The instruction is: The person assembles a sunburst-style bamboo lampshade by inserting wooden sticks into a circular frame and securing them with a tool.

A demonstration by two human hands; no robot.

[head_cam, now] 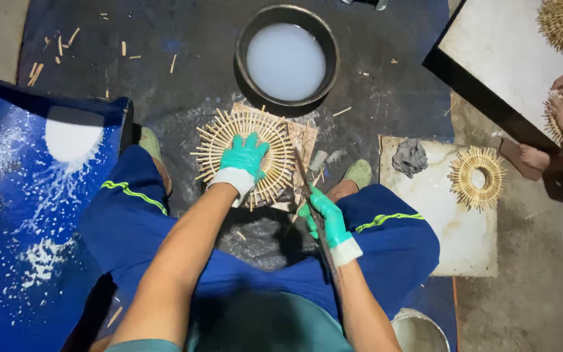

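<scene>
Blue tarp (14,215) sits at 9 o'clock, speckled white. Left hand (245,158), green-gloved, is pressed flat with fingers spread on the round stick weave (245,153), dead center on a small board (304,140). Right hand (326,218) at about 4 o'clock of the weave is closed around a long thin blade (311,195). Basin of milky water (286,60) at 12, a finished ring (477,177) at 3. Risk I'd guess: the blade slips toward the holding hand, or sticks snap.

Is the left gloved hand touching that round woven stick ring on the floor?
Touching. The head view shows the left hand pressed flat on the stick ring, fingers spread across its middle with no gap.
</scene>
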